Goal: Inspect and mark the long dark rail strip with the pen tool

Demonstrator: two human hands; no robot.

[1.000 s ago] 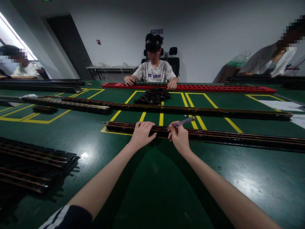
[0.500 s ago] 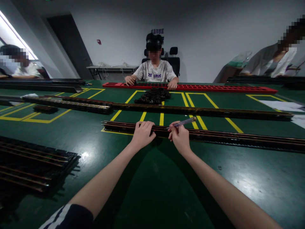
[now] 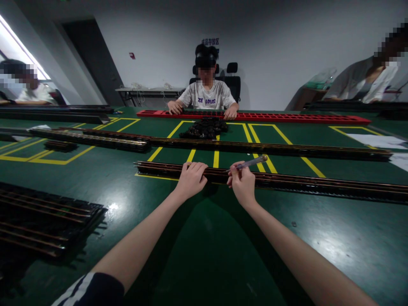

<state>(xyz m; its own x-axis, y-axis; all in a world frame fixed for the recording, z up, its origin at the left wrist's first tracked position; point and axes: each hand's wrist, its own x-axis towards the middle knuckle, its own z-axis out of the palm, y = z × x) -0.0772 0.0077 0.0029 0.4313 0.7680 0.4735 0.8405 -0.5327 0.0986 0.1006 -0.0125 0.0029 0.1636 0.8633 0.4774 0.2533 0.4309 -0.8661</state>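
A long black strip with copper-coloured rods along it (image 3: 302, 186) lies across the table in front of me. My left hand (image 3: 191, 179) grips this strip near its left end, fingers over the far edge and thumb on the near side. Closed around a screwdriver with a clear handle (image 3: 254, 162) is my right hand (image 3: 243, 185), just to the right. The handle points up and to the right, while the thin shaft slants down left towards the strip. Whether the tip touches a rod or the black body I cannot tell.
Behind my strip lies another long strip (image 3: 274, 148), with a heap of small black parts (image 3: 204, 129) beyond it. A co-worker (image 3: 208, 95) sits opposite at a red slotted rail (image 3: 302, 117). Stacked black strips (image 3: 41, 212) lie at near left. Yellow lines mark the green table (image 3: 204, 255).
My right hand and the screwdriver have shifted slightly to the right. My left hand and the strip have moved very little, a touch to the left.
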